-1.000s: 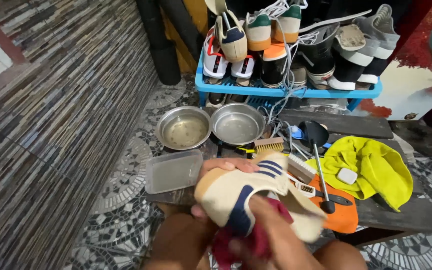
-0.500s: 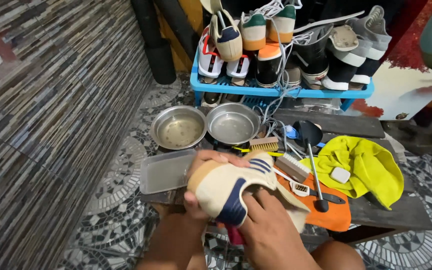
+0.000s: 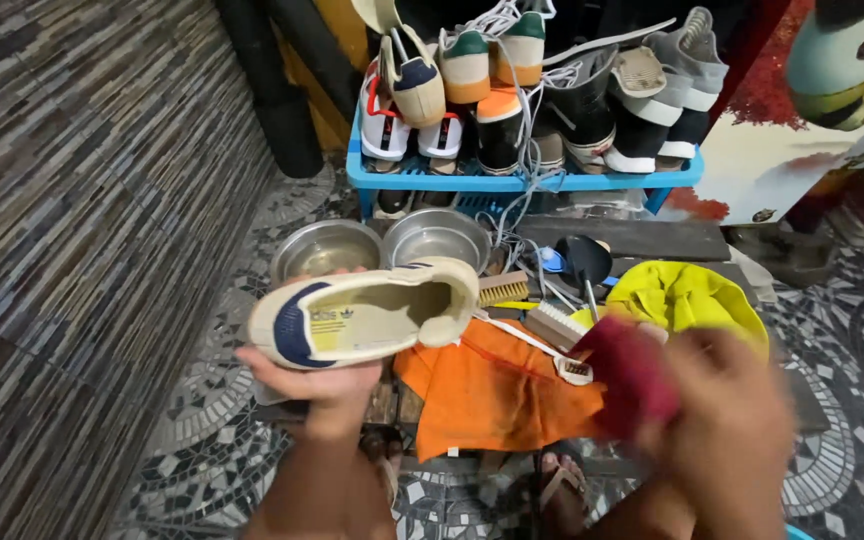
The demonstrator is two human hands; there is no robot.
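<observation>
Our left hand (image 3: 324,385) cups the shoe (image 3: 367,312) from below, fingers curled round its far side, opening facing us, above the orange cloth (image 3: 487,395). Our right hand (image 3: 727,435), blurred, pinches a red rag (image 3: 630,375), well apart from the shoe.

light: bright, even | shadows: soft | blur: right hand (image 3: 727,430) motion-smeared | edges: slightly distorted
</observation>
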